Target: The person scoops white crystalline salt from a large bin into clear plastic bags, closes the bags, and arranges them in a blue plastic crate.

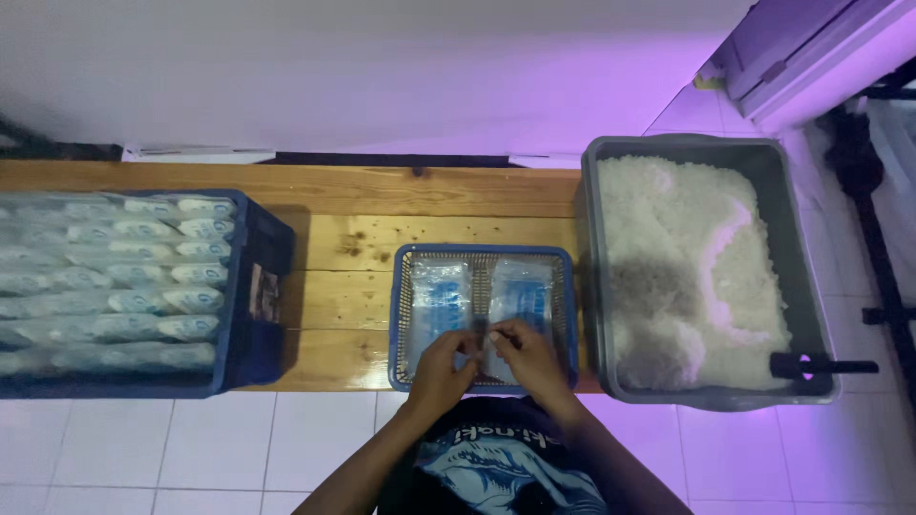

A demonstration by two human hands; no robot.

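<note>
View from above of a wooden bench [353, 219] running across the middle of the frame, with white floor tiles below it. At lower centre, a small blue mesh basket [401, 315] holds two stacks of clear plastic bags [441, 296] with blue print, lying flat side by side. The person's left hand [441, 367] and right hand [528, 355] meet over the near edge of the basket, fingertips pinched narrowly on the edge of a bag from the stacks. At the left of the frame, a dark blue crate [253, 286] is packed with rows of filled, sealed white packets [124, 286]. At the right, a grey tub [596, 286] holds a heap of white rice [687, 257], with a black-handled scoop [821, 365] resting at its lower right corner.
</note>
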